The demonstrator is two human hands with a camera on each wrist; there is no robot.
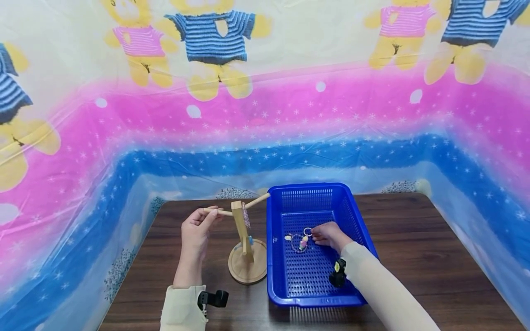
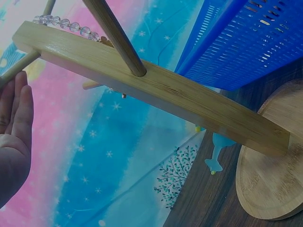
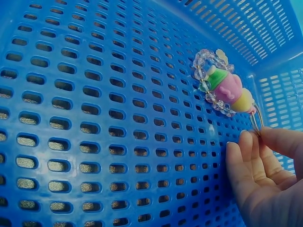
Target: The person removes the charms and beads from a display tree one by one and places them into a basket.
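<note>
A wooden stand (image 1: 240,225) with side pegs rises from a round base (image 1: 248,269) on the dark wooden table (image 1: 414,257). My left hand (image 1: 210,213) pinches the end of its left peg (image 1: 223,212); the left wrist view shows the post (image 2: 156,94) and my fingers (image 2: 14,118) beside that peg. A string of clear beads (image 2: 66,23) hangs near the stand's top. Right of the stand is a blue basket (image 1: 275,257). Inside it my right hand (image 3: 258,137) pinches the metal ring (image 3: 254,122) of a pink, green and yellow bead charm (image 3: 227,90) lying on the basket floor (image 3: 94,118).
A small blue charm (image 2: 215,161) dangles low on the stand near its base (image 2: 270,179). The basket wall (image 2: 246,42) stands close against the stand. A colourful bear-print sheet (image 1: 265,115) walls the table on three sides.
</note>
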